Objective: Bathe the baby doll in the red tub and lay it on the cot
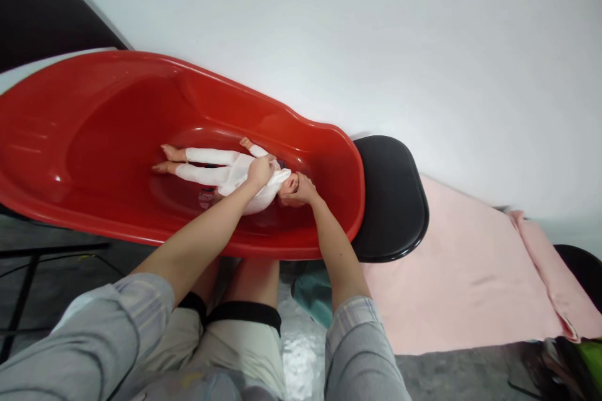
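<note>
Doll [237, 174] is laid face-up in the red tub [136, 100], centre of the frame — its head is cupped by the right hand [305, 189], seemingly for steadiness, while white cloth [283, 175] at its neck is gripped by the left hand [261, 172].

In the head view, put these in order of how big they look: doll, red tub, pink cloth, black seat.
1. Red tub
2. Pink cloth
Black seat and doll: too close to rank, the doll being partly covered.
</note>
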Available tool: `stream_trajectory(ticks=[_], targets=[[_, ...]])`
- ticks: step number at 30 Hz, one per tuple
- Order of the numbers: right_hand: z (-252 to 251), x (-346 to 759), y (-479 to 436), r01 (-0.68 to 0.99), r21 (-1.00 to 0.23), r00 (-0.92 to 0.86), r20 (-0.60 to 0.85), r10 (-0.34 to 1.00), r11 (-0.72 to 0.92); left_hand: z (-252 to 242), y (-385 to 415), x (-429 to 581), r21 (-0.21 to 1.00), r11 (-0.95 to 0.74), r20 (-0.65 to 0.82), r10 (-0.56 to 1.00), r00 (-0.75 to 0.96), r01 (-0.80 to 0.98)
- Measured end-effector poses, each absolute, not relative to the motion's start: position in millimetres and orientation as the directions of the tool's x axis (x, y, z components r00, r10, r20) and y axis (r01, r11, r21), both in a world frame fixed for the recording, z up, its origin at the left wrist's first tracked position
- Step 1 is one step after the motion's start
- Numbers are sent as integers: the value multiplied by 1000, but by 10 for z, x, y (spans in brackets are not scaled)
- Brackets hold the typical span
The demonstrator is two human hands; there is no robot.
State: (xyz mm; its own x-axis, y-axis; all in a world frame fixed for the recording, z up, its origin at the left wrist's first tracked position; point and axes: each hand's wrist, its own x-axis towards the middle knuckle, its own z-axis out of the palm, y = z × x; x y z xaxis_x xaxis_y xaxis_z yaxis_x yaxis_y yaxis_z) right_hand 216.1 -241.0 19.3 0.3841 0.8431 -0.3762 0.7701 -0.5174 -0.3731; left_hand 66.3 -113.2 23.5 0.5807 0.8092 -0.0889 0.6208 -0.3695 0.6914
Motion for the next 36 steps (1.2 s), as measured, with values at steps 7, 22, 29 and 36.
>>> stream_trajectory(ticks=[7, 22, 29, 36], targets=[[131, 2211, -2412, 782, -378, 369, -360, 857, -495, 46, -1154, 761, 717, -611, -67, 418, 906, 335], [166, 2179, -2410, 784, -362, 380, -364, 851, -504, 81, -1135, 691, 528, -645, -116, 590, 799, 553], [141, 2199, -2400, 778, -374, 378, -364, 851, -505, 167, -1220, 663, 534, -528, 110, 817, 565, 660], [147, 2194, -2408, 779, -375, 377, -360, 853, -502, -92, -1326, 767, 532, -681, -35, 577, 816, 504]])
